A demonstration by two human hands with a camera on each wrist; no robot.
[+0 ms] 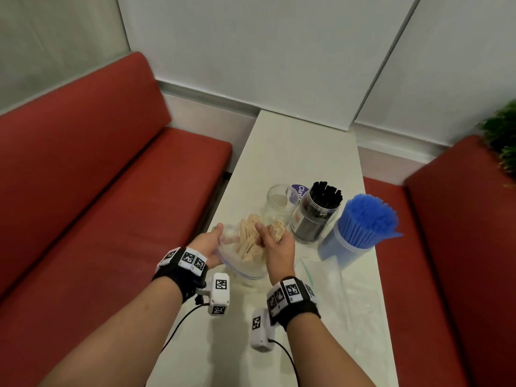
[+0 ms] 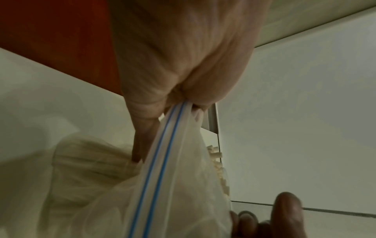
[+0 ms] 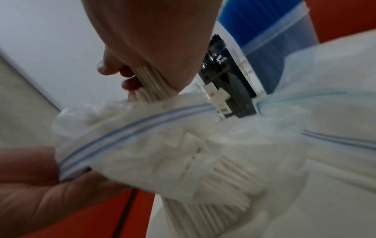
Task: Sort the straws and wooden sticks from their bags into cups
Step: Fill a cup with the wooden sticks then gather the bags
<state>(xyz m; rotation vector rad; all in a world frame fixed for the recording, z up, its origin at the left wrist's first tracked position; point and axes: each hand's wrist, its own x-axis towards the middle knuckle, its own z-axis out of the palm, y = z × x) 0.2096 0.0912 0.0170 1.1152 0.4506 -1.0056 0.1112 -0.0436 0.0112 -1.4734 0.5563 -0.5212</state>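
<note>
- Right hand (image 1: 277, 248) closed round a bundle of pale wooden sticks (image 1: 275, 230), partly out of the bag mouth; in the right wrist view, fingers (image 3: 111, 67) curled about the same sticks (image 3: 150, 82).
- Left hand (image 1: 210, 245) pinching the rim of the clear zip bag (image 1: 243, 265), thumb up at its far edge; in the left wrist view, blue-striped zip strip (image 2: 160, 154) nipped between thumb and fingers.
- Bag held just above the white table (image 1: 301, 152), near its left edge, mouth open towards the cups; more sticks (image 1: 248, 241) loose inside, light tan, flat, jumbled at angles.
- Just beyond the bag, an empty clear jar (image 1: 280, 203); beside it a clear jar of black straws (image 1: 317, 212); further right a cup of blue straws (image 1: 360, 227).
- Flat empty bags (image 1: 335, 286) lying on the table right of the right wrist.
- Lower ends of the gripped sticks hidden by palm and plastic; count not readable; both wrist views blurred; red bench seats (image 1: 83, 191) cut off at both sides.
</note>
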